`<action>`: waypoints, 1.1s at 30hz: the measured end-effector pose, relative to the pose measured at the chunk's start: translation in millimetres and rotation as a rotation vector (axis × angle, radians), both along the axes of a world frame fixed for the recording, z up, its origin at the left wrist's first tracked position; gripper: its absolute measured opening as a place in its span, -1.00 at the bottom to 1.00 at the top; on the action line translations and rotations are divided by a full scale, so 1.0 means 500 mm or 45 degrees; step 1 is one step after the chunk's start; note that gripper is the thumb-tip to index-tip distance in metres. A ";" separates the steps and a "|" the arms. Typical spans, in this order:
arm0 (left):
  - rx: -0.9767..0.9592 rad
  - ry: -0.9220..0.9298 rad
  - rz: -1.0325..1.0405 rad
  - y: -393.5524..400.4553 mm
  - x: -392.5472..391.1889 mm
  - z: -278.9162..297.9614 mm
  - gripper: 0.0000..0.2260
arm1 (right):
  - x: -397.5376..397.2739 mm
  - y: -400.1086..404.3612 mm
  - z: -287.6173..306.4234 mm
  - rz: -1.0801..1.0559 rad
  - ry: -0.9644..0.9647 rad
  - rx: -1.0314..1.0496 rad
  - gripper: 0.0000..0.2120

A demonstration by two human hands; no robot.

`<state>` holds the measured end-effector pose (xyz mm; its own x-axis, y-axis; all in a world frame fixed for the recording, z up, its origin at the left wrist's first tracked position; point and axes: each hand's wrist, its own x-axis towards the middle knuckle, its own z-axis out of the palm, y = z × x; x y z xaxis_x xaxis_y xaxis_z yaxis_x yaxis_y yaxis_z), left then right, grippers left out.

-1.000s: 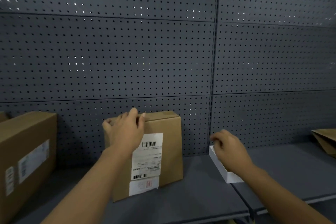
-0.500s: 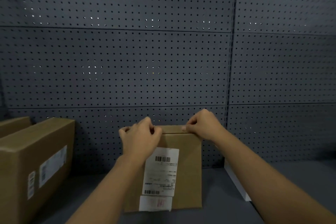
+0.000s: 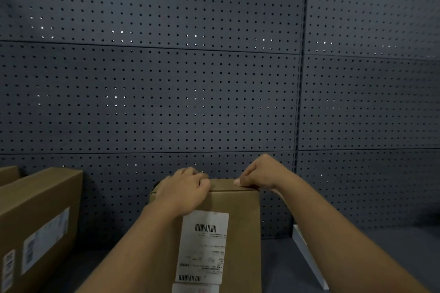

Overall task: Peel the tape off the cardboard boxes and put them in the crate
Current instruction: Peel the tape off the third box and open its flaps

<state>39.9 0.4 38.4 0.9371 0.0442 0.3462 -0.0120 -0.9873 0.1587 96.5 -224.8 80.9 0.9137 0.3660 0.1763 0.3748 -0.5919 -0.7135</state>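
Observation:
A brown cardboard box (image 3: 240, 233) stands upright on the grey shelf, low in the middle, with a white barcode label on its front. My left hand (image 3: 183, 189) grips the top left edge of the box, fingers curled over it. My right hand (image 3: 258, 173) sits at the top right edge with fingers curled, its thumb and fingertips pinching at the top seam of the box. The tape itself is too hard to make out. No crate is in view.
A second, larger cardboard box (image 3: 40, 221) with labels lies at the left. A white shallow tray (image 3: 307, 257) lies on the shelf at the right. The grey pegboard wall (image 3: 190, 90) rises close behind the boxes.
My right hand left the white tray and came up to the box's top right edge. The view has drawn closer to the box. My left hand stays on the top left.

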 end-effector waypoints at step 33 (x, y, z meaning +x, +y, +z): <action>0.107 -0.264 0.012 -0.043 -0.131 -0.022 -0.36 | -0.092 -0.031 0.005 0.062 -0.470 -0.342 -0.91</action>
